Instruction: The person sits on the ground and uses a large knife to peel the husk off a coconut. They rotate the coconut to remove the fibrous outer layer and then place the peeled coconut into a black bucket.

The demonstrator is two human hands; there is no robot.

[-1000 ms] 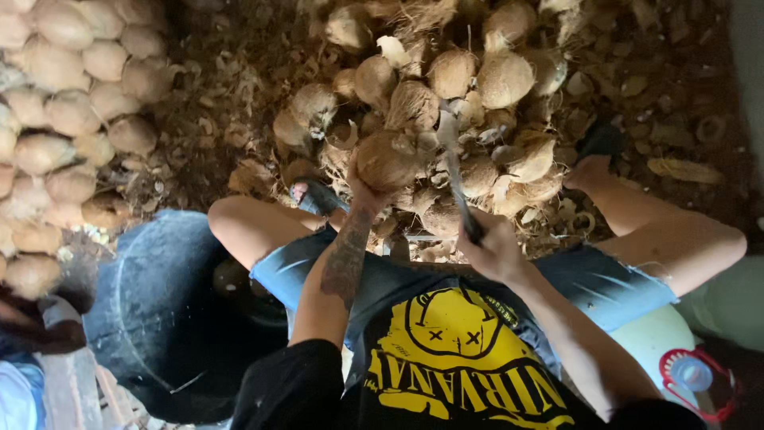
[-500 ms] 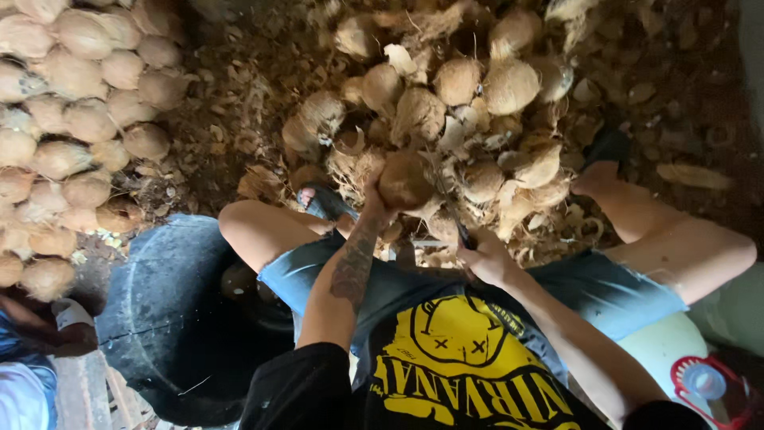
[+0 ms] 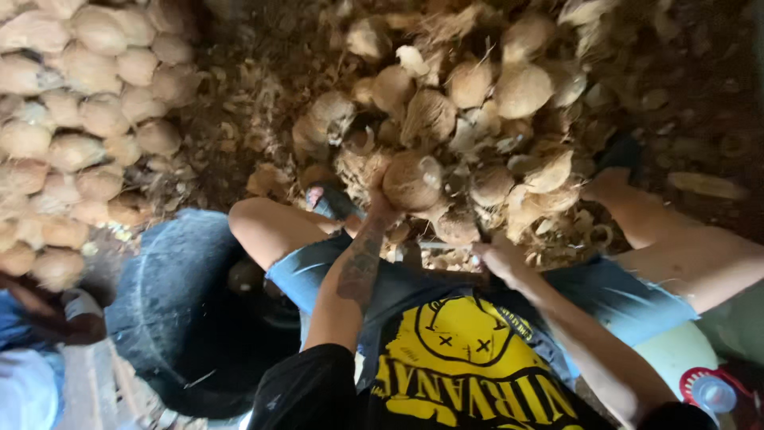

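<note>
- The right hand [image 3: 497,259] is now sitting low by the lap, its blade [image 3: 446,245] lying flat instead of upright.
- The left hand [image 3: 380,203] is holding the coconut [image 3: 412,181] slightly higher, nearer the pile [image 3: 477,95].

Husk-strewn ground [image 3: 263,119], apparently heaped coconuts [image 3: 469,111]

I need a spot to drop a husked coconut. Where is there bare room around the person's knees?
Little ground is bare. The strip of husk-littered dirt between the stacked coconuts on the left and the middle heap is loosest. The black tub by the left knee has open room. Between the legs it is crowded: the left hand holds a coconut; the right hand works there.
</note>
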